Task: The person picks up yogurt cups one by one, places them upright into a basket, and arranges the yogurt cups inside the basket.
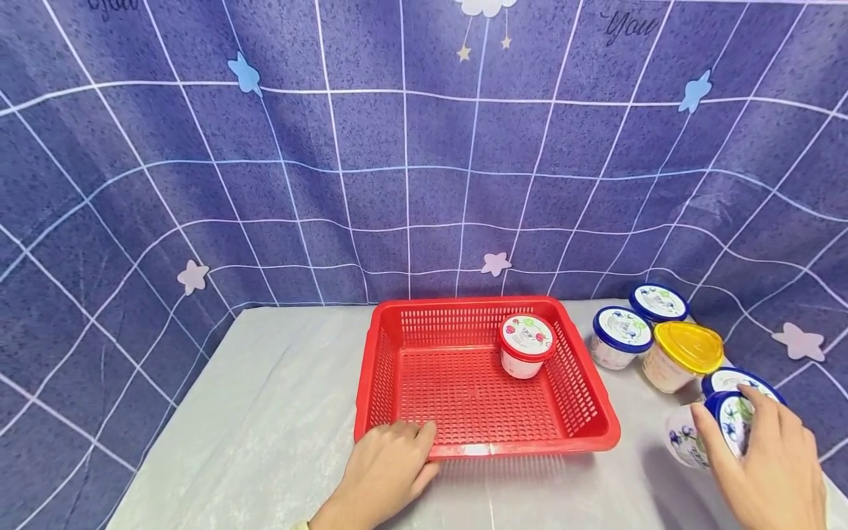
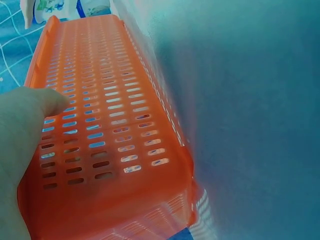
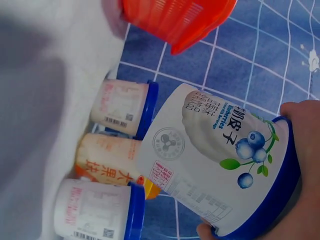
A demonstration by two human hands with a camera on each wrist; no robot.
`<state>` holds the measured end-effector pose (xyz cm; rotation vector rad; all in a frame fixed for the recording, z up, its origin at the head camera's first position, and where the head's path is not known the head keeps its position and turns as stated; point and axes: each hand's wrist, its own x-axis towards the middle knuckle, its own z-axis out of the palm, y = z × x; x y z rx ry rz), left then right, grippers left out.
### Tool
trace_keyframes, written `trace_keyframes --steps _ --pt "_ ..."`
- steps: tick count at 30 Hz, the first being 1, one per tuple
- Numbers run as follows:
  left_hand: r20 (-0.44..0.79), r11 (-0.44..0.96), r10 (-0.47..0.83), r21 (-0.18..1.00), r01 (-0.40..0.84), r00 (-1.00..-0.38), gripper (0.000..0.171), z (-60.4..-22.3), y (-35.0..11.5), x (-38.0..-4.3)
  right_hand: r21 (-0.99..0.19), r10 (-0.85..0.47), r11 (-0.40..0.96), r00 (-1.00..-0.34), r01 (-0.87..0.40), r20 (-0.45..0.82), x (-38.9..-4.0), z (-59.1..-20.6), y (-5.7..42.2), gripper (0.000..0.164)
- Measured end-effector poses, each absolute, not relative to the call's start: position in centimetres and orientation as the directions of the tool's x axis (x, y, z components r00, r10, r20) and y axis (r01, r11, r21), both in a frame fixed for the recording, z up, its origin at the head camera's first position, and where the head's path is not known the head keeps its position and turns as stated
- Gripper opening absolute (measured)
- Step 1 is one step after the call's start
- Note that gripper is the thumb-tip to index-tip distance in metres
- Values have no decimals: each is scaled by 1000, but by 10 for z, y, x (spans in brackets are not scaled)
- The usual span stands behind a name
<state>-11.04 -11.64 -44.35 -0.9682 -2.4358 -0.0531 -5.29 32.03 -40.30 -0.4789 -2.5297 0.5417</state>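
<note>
My left hand [image 1: 387,465] grips the front rim of a red plastic basket [image 1: 517,447], near its left corner. In the left wrist view the thumb lies against the basket's slotted outer wall [image 2: 107,95]. At the right, my right hand [image 1: 771,458] holds a white blueberry yogurt cup [image 3: 220,160] by its blue lid, fingers and thumb at opposite sides of the lid. The cup is tilted and raised above the table. Inside the basket, toward the back right, stands a cup with a red lid [image 1: 527,336].
Right of the basket stand a blue-lidded cup [image 1: 621,330], another behind it [image 1: 659,302], a yellow-lidded cup [image 1: 687,347], and one more blue-lidded cup [image 1: 732,377] partly hidden by my right hand. A purple-blue grid-patterned curtain [image 1: 437,199] rises behind the pale table [image 1: 278,412].
</note>
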Motion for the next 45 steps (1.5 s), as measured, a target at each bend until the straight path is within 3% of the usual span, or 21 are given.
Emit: trace_keyframes --steps 25,45 --pt "476 753 626 -164 637 -618 38 -443 -115 -109 -460 359 883 -763 91 537 -51 -377 284 64" --pt "459 755 630 -172 633 -627 40 -443 -116 -108 -371 135 903 -676 -218 724 -73 -355 258 57"
